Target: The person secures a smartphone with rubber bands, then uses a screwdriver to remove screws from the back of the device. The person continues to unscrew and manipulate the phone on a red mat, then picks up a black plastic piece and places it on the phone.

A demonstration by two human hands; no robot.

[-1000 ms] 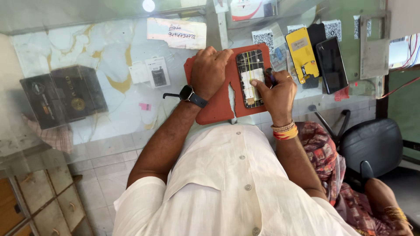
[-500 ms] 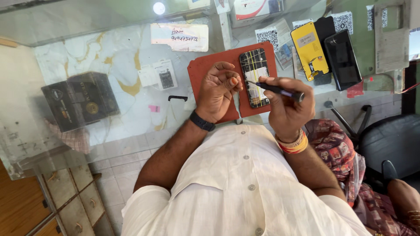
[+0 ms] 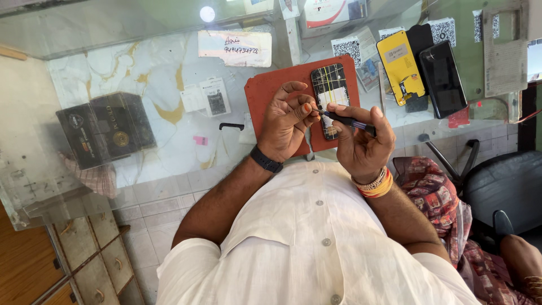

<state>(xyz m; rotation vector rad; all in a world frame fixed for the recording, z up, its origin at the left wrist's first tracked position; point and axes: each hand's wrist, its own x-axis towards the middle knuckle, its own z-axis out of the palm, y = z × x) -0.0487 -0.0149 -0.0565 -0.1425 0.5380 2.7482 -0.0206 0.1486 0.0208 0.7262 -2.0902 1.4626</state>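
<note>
Dark slim screwdriver [image 3: 350,121] pinched in right hand [image 3: 361,144], fingers clamped round its shaft, tip aimed toward left hand [image 3: 291,121]. Left fingertips drawn together at the tip, thumb and forefinger closed on it or on something tiny there; cannot tell which. Both hands raised just above near edge of red work mat [image 3: 271,90], over lower end of opened phone [image 3: 330,93]. Phone flat on right half of mat, back off, yellow and white strips across its dark insides. Black band on left wrist [image 3: 266,159], orange and white bangles on right wrist [image 3: 375,185]. Mat on glass counter [image 3: 141,62] over white marbled surface. Just left of mat: short black tool [image 3: 231,126], then small white carton [image 3: 212,97]. Beyond mat's far left corner: handwritten paper slip [image 3: 234,48]. Well left of mat: dark box [image 3: 107,129] with gold emblem, seen under the glass. Right of mat: yellow phone case [image 3: 401,68], then black phone [image 3: 443,79] face up, both near each other. Near side of mat: white buttoned shirt [image 3: 316,243], white tiled counter front [image 3: 164,209]. Far right of mat, below counter: patterned red cloth [image 3: 435,197] and black chair [image 3: 505,183].
</note>
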